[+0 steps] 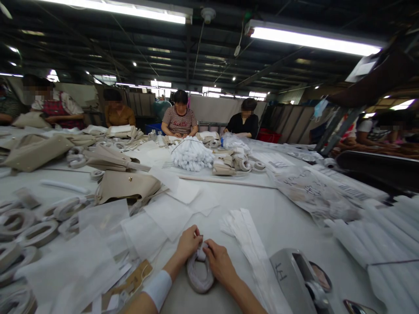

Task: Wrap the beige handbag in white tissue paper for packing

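Observation:
Both my hands meet over a coiled whitish strap roll point(199, 272) that lies on the white table point(281, 218) just in front of me. My left hand point(188, 242) is curled with its fingers pinching the top of the roll. My right hand point(220, 261) is closed on the roll's right side, with its thumb at the top. My left wrist wears a white band point(158, 288). A stack of white paper strips point(248, 237) lies to the right of my hands.
White tissue sheets point(153, 226), beige bags point(126, 186) and several coiled straps point(36, 231) cover the left. A tape dispenser point(299, 279) stands at the right front, white rolled tubes point(389, 240) beyond it. A bundle of white rolls point(191, 155) sits mid-table. Several seated people work along the far side.

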Available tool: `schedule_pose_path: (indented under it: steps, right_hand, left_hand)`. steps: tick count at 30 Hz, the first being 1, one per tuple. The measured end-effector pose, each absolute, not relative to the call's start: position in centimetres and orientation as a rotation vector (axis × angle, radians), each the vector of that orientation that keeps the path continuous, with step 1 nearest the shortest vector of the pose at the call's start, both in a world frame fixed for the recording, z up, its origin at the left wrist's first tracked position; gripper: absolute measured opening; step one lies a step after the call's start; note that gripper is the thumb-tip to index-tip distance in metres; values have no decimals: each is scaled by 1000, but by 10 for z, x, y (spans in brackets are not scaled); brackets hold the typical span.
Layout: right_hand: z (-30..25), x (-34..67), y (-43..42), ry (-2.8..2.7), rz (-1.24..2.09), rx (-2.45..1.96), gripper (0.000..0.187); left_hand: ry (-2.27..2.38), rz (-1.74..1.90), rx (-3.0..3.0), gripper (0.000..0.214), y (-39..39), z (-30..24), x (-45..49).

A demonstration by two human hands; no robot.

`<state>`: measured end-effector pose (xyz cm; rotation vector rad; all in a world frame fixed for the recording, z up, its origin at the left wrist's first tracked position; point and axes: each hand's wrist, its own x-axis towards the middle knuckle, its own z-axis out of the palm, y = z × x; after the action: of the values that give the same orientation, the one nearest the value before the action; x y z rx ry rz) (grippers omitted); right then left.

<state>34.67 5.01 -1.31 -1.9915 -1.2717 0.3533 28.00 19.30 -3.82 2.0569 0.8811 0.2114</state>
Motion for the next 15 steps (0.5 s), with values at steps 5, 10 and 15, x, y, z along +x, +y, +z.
schedule_pose_path:
  steps: [5, 10, 15]
  right_hand:
    - [-17, 347, 50, -1259, 330, -1986, 31]
    - [-17, 346, 51, -1240, 333, -1961, 31]
    - [-17, 345, 52, -1241, 312, -1982, 33]
  left_hand:
    - [680, 188, 1927, 23, 186, -37, 265]
    - [455, 133, 1827, 93, 175, -31, 242]
    - [604, 242, 1981, 102, 167, -23, 235]
